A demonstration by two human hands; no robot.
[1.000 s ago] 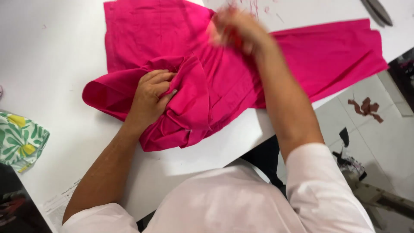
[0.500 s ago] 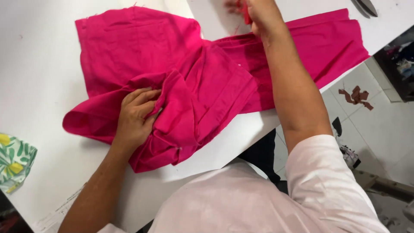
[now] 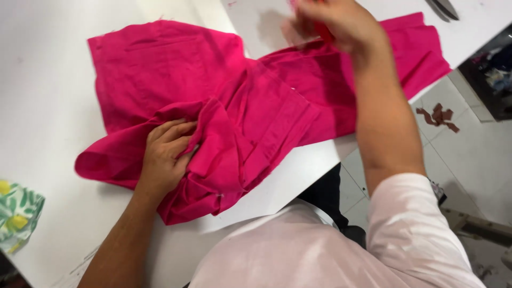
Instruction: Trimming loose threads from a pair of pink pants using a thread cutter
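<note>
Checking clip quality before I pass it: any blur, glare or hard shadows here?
Head view: the right hand is motion-blurred at the top edge; the left hand and the pink fabric are sharp. The white table looks bright and nearly washed out, with a soft shadow by the right hand.
</note>
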